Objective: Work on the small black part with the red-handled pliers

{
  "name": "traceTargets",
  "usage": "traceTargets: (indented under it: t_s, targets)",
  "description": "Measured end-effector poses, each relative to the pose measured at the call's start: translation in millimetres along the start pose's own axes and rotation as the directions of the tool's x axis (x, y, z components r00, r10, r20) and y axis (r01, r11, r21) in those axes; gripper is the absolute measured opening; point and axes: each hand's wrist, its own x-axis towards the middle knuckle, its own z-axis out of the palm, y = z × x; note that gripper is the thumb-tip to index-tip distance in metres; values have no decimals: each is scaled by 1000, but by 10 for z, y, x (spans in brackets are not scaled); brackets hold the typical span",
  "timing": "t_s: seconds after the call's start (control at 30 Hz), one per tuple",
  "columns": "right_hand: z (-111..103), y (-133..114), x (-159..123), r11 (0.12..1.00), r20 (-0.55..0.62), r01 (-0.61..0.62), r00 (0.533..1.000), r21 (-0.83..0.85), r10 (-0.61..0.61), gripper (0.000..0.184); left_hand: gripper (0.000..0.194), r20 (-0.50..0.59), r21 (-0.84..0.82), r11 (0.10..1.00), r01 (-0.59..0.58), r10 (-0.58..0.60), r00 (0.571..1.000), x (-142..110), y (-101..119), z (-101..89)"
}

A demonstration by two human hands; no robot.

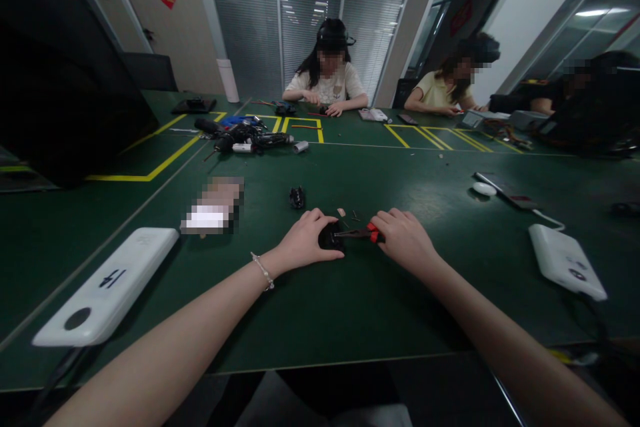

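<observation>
My left hand curls its thumb and fingers around a small black part, pressed against the green table. In my right hand are red-handled pliers, gripped by the handles. Their dark jaws point left and reach the black part; whether they clamp anything is too small to tell. Just beyond lie a few thin metal bits and a pale scrap. A second black piece with an uneven surface sits a little farther off to the left.
White power banks stand left and right, with cables. A blurred-out phone-like object lies left. Farther back are a tangled pile of cables and tools and a dark monitor. Several people sit across the table.
</observation>
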Motion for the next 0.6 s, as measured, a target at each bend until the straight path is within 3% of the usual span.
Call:
traceTargets:
  t_s: [0.6]
  targets:
    - [16, 7, -2, 1000, 0, -5, 1000, 29, 5, 22, 64, -23, 13, 1000, -21, 21, 1000, 1, -18, 19]
